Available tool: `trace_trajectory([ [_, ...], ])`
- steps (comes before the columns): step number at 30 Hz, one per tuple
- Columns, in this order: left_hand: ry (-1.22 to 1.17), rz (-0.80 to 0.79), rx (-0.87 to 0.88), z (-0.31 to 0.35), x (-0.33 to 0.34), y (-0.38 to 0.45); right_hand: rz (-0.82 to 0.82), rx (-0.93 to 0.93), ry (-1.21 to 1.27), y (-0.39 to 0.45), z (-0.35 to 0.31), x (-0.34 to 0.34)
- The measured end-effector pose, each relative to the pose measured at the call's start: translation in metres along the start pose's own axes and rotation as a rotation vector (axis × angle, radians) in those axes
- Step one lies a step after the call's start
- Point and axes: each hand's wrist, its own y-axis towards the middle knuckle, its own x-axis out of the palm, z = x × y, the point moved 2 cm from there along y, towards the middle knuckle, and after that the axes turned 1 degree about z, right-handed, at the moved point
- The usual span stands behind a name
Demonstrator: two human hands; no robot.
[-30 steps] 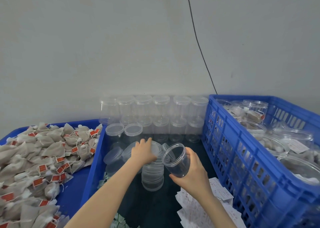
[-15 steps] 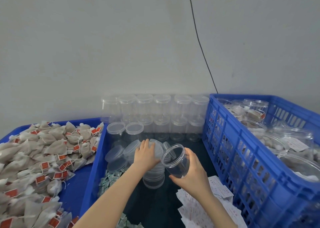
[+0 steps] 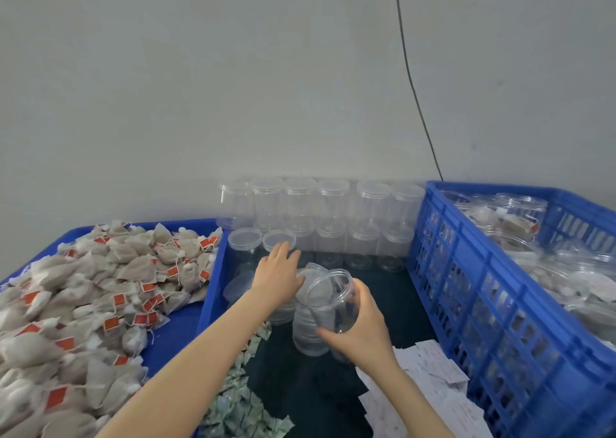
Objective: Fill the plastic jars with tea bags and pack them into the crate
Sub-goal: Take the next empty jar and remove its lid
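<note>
Reaching further back now than a second ago, toward the lidded jars, with the open jar held lower and tipped more to the left: still fetching a lid or the next jar, by the look of it, and no filling begun. Leftmost, heaped on a blue tray (image 3: 181,334), tea bags (image 3: 100,297) with red tags, untouched. Next, left hand (image 3: 278,276) stretched forward, fingers straight and relaxed, over a stack of clear lids (image 3: 310,321), fingertips near a capped jar (image 3: 279,239); nothing visibly gripped. Then right hand (image 3: 361,332), grip curled round the base of the empty plastic jar (image 3: 333,299), mouth angled up and leftward above the dark bench (image 3: 393,307). Rightmost, blue crate (image 3: 466,304) with filled jars already inside.
</note>
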Motion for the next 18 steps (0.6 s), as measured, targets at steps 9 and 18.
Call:
trace_trajectory([
  [9, 0.029, 0.153, -0.253, -0.116, -0.039, -0.049, -0.164, -0.135, 0.225, -0.006, -0.056, 0.066],
  [18, 0.180, -0.338, -0.441, -0.203, 0.015, -0.109, -0.247, -0.152, 0.244, -0.027, -0.055, 0.101],
])
